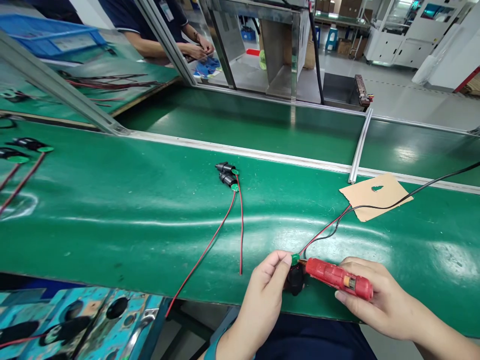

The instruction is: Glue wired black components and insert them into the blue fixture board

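My left hand point(268, 280) is closed, with thumb and forefinger pinching a small green circuit board point(295, 258) near the table's front edge. A dark black part point(296, 280) sits just below the board; whether they are joined is unclear. A red wire point(322, 231) and a black wire point(325, 238) run up from the board. My right hand point(375, 295) grips a red-handled tool point(337, 277), whose thin metal tip points left at the board. Further back lie two black plug-like parts point(227, 172) with green discs and red wires point(213, 240).
A tan cardboard piece point(377, 197) lies at the right, crossed by a black cable point(423, 187). More black parts point(28, 145) with wires lie at the left. A blue metal fixture point(123, 320) stands front left. Behind the metal rail point(240, 149), a person's hands point(200, 49) work.
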`<state>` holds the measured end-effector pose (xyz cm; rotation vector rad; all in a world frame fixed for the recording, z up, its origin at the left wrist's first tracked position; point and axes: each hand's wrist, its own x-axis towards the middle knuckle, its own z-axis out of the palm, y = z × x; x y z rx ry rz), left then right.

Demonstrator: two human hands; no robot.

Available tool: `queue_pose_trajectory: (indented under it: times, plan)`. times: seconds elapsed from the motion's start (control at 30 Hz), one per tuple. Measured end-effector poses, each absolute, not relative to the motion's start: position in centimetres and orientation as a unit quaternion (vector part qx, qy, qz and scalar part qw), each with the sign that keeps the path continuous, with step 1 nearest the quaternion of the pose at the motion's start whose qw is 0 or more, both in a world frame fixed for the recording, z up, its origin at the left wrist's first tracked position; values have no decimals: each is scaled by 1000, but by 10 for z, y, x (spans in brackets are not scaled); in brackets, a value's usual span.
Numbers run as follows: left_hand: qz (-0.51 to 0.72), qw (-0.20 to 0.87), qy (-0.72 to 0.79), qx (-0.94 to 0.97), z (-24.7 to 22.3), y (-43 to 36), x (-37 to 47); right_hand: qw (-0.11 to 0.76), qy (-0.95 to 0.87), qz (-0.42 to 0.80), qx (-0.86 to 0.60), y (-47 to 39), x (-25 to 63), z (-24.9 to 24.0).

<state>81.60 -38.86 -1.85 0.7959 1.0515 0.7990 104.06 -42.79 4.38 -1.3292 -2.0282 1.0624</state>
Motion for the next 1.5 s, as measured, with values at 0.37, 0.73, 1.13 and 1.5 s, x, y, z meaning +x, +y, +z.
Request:
queue_pose_trajectory:
  times: [0.37, 0.73, 1.13, 1.5]
  plan:
    - [348, 730, 468, 356, -18, -389, 817, 227, -764, 369, -479, -423, 1036, 48]
    - [343, 747, 455, 344, -12, -390, 818, 219, -773, 364, -471, -425, 1038, 44]
    - [348, 747, 453, 340, -13, -389, 818, 192, -767, 377, -482, -426, 1041, 43]
    - [352, 680, 494, 413, -9, -387, 816, 151, -797, 351, -468, -423, 1040, 56]
